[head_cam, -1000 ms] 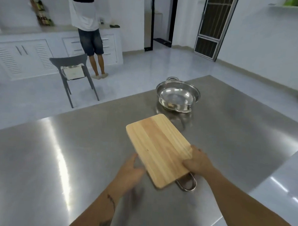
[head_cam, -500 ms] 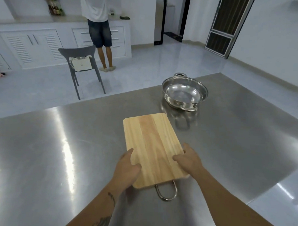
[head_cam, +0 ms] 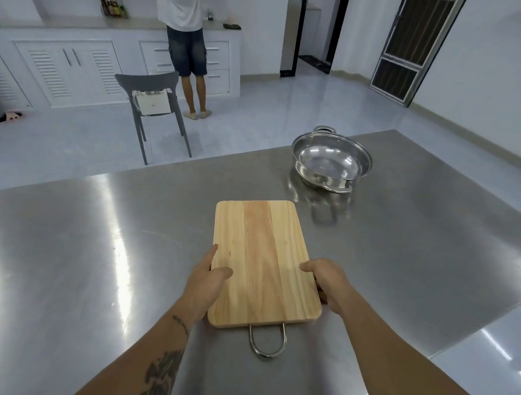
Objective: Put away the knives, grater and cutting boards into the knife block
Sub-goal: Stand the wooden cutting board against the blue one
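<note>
On the far left, white louvred cabinet doors (head_cam: pixel 65 69) line the back wall beneath a pale counter, and a dark grey plastic chair (head_cam: pixel 151 103) stands on the glossy floor with a white boxy object (head_cam: pixel 152 103) on its seat. Just behind the chair a second person (head_cam: pixel 185 44) in a white shirt and denim shorts stands facing the cabinets.

Nearer the camera, a broad brushed stainless-steel table (head_cam: pixel 72 248) fills the lower frame. The left hand (head_cam: pixel 206 280) holds the left long edge of a rectangular pale wooden cutting board (head_cam: pixel 264 263): the thumb lies on the top face, the index finger stretches forward along the edge, and the other fingers are hidden below, so the grip is closed around the board's side. The board lies flat or nearly flat over the middle of the table, its long axis pointing away from the camera; whether its underside touches the steel cannot be told. A looped metal wire handle (head_cam: pixel 267 342) projects from the near short edge, between the two forearms.

The right hand (head_cam: pixel 327 279) clamps the right long edge in the same manner, thumb on top near the edge, fingers curled beneath and out of sight.

Farther right and beyond the board, well apart from it, a round shiny steel pot with two side handles (head_cam: pixel 331 158) sits on the table near its far edge. A dark barred door (head_cam: pixel 409 45) stands in the wall behind.
</note>
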The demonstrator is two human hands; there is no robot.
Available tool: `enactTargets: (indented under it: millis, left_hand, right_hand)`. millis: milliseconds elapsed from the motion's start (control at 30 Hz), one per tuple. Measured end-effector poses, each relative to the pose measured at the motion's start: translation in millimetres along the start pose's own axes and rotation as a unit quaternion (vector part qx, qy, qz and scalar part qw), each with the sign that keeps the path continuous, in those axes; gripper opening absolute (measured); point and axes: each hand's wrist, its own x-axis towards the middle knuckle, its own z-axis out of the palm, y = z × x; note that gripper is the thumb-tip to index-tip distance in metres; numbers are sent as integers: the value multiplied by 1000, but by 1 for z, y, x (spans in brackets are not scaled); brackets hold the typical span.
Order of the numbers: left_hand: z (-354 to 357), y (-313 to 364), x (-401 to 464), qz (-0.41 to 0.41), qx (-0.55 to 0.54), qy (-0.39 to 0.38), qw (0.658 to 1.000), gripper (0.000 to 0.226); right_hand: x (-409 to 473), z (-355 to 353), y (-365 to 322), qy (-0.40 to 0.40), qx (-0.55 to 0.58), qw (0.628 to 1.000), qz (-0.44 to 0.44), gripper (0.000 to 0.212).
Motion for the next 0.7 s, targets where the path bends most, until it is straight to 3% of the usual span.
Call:
enactTargets:
  millis: [167, 300, 467, 700]
  left_hand:
    - [-3, -6, -6, 17, -23, 21, 999, 60]
    - [-4, -12, -11, 46, -18, 49, 998, 52]
    - [-7, -25, -20, 57, 1, 105, 993, 59]
    - [-37, -43, -42, 55, 11, 184, 981, 46]
  right_hand:
    - [-14, 2, 1, -22, -31, 999, -19, 34]
    - [-23, 10, 9, -13, -39, 998, -51, 77]
    - [-44, 34, 28, 31, -103, 985, -134, 68]
    - [-80, 77, 33, 52, -114, 975, -184, 61]
